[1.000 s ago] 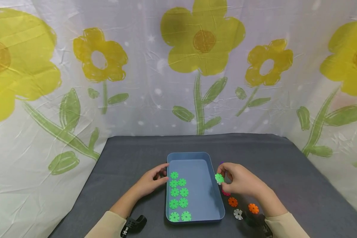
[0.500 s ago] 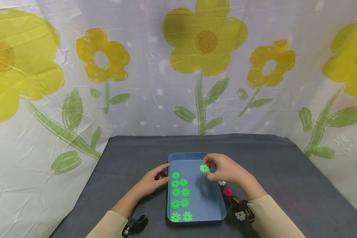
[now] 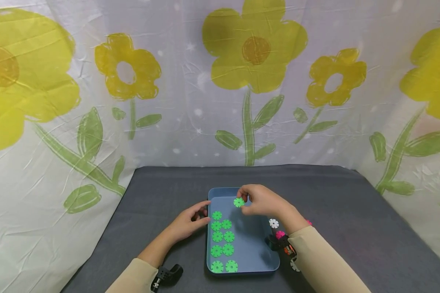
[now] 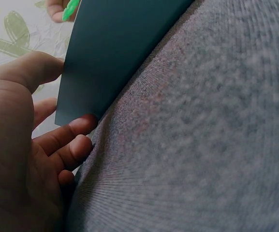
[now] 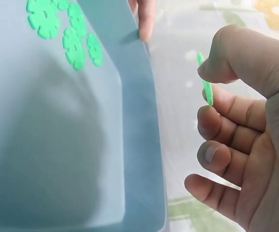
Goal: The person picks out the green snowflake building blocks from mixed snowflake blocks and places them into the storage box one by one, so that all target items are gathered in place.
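Observation:
My left hand [image 3: 188, 221] rests against the left side of a blue rectangular tray [image 3: 242, 266]. In the left wrist view its thumb and fingertips touch the tray's outer wall [image 4: 108, 63]. Between thumb and forefinger my right hand [image 3: 265, 202] pinches a green notched plastic disc [image 3: 238, 202] above the far part of the tray. The right wrist view shows that disc [image 5: 207, 92] edge-on, its other fingers loosely bent. Along the tray's left side lie several matching green discs [image 3: 217, 236], mostly in pairs.
Right of the tray lie a white disc [image 3: 273, 223], a pink disc [image 3: 280, 235] and others partly hidden under the right forearm. A dark cloth [image 3: 161, 183] covers the table. Behind hangs a flower-printed curtain [image 3: 183, 122].
My right hand has carried the green disc leftward from beside the tray's right edge to over its far part. The left hand stays at the tray's side.

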A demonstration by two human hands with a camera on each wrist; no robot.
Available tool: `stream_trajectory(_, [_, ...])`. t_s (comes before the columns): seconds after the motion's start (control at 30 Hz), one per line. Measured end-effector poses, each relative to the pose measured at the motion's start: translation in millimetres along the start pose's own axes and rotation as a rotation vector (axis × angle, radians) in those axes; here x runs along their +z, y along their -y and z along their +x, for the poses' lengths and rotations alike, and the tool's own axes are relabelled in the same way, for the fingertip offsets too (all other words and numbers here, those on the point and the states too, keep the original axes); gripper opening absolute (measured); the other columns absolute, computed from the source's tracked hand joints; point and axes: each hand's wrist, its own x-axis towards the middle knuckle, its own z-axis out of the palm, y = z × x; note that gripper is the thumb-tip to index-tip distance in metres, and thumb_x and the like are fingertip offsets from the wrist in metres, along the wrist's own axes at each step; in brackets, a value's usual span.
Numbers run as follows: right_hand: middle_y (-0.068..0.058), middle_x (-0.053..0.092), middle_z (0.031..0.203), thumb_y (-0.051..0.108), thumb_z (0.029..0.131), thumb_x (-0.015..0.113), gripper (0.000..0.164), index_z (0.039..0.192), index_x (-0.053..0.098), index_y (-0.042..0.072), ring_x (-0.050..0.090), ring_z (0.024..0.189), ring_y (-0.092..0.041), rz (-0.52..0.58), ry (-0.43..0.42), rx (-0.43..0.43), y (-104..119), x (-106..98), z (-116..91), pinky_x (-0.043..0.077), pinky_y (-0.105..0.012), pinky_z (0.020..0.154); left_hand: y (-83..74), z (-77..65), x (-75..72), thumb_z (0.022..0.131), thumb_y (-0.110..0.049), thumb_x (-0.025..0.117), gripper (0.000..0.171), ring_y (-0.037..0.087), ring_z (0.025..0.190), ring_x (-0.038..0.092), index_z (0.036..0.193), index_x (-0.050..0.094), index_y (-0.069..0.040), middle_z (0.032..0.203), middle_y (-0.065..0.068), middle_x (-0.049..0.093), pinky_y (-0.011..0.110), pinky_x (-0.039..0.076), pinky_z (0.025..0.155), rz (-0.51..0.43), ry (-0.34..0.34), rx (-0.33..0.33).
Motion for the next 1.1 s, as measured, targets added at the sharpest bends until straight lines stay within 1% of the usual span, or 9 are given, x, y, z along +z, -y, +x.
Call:
stream_trajectory(0.13, [-0.008,0.062,0.097,0.012,0.083,0.072,0.031,0.113,0.066,0.013,0.048,0.073,-0.015,-0.012,0.016,-0.003,0.9,3.7,9.0,0.041,-0.035,0.065,0.5,0.8,-0.1,0.102,-0.028,0.068,0.057,0.014,0.075,0.051,0.152,0.049,-0.009,0.117,0.006,0.062,0.030,0.044,0.066,-0.003,-0.004,0.011])
stream_trajectory(0.27, [-0.012,0.062,0.098,0.013,0.085,0.072,0.030,0.114,0.066,0.011,0.048,0.072,-0.016,0.005,0.050,0.001,1.6,8.1,14.2,0.042,-0.036,0.065,-1.3,1.3,-0.1,0.102,-0.027,0.068,0.057,0.014,0.074,0.051,0.152,0.049,-0.006,0.117,0.008,0.063,0.030,0.044,0.066,-0.008,-0.007,0.025])
stream_trajectory(0.43, [-0.003,0.060,0.095,0.014,0.086,0.072,0.029,0.114,0.067,0.010,0.050,0.072,-0.016,-0.013,0.076,-0.005,-0.5,15.4,20.7,0.044,-0.036,0.066,-5.4,0.8,0.6,0.102,-0.023,0.068,0.057,0.015,0.074,0.050,0.151,0.048,-0.004,0.117,0.012,0.063,0.028,0.043,0.065,-0.022,-0.009,0.022])
stream_trajectory(0.6, [-0.001,0.061,0.094,0.015,0.087,0.074,0.026,0.112,0.067,0.010,0.053,0.074,-0.017,-0.026,0.109,0.011,-2.1,23.1,27.3,0.046,-0.038,0.069,-32.9,-7.9,-3.3,0.101,-0.012,0.066,0.054,0.019,0.074,0.049,0.149,0.047,0.004,0.117,0.022,0.061,0.028,0.041,0.065,-0.054,-0.019,0.015])
stream_trajectory(0.67, [-0.001,0.061,0.095,0.015,0.088,0.075,0.026,0.112,0.067,0.011,0.054,0.077,-0.018,-0.033,0.127,0.029,-2.2,26.3,29.3,0.047,-0.039,0.072,-42.6,-11.3,-4.9,0.101,-0.011,0.066,0.053,0.020,0.074,0.049,0.149,0.047,0.006,0.117,0.023,0.061,0.028,0.041,0.065,-0.062,-0.021,0.015])
stream_trajectory(0.8, [0.002,0.062,0.094,0.017,0.089,0.077,0.027,0.114,0.068,0.011,0.055,0.080,-0.015,-0.090,0.164,0.065,-2.3,33.3,32.5,0.048,-0.038,0.076,-37.7,-9.6,-2.2,0.101,-0.010,0.066,0.054,0.020,0.074,0.048,0.150,0.046,0.005,0.118,0.022,0.061,0.027,0.040,0.065,-0.060,-0.020,0.004])
stream_trajectory(1.0, [0.001,0.061,0.085,0.015,0.087,0.078,0.030,0.115,0.070,0.006,0.054,0.074,-0.014,-0.180,0.185,0.052,-3.5,43.2,38.4,0.048,-0.036,0.072,-14.5,-3.4,2.4,0.101,-0.012,0.066,0.055,0.019,0.073,0.047,0.151,0.046,0.003,0.119,0.021,0.061,0.028,0.040,0.065,-0.030,-0.026,-0.001])
stream_trajectory(1.03, [0.001,0.061,0.085,0.014,0.087,0.078,0.030,0.115,0.071,0.005,0.054,0.074,-0.014,-0.188,0.184,0.047,-3.8,44.8,39.4,0.048,-0.036,0.073,-13.3,-3.3,2.4,0.102,-0.012,0.066,0.056,0.019,0.073,0.047,0.151,0.046,0.003,0.119,0.020,0.062,0.027,0.040,0.065,-0.027,-0.027,0.001])
stream_trajectory(1.1, [0.001,0.062,0.086,0.013,0.088,0.077,0.030,0.116,0.071,0.005,0.054,0.074,-0.014,-0.206,0.181,0.040,-4.1,47.4,41.0,0.048,-0.036,0.074,-16.3,-4.7,1.6,0.102,-0.013,0.066,0.056,0.019,0.073,0.047,0.151,0.046,0.002,0.119,0.020,0.062,0.027,0.040,0.065,-0.031,-0.026,0.005])
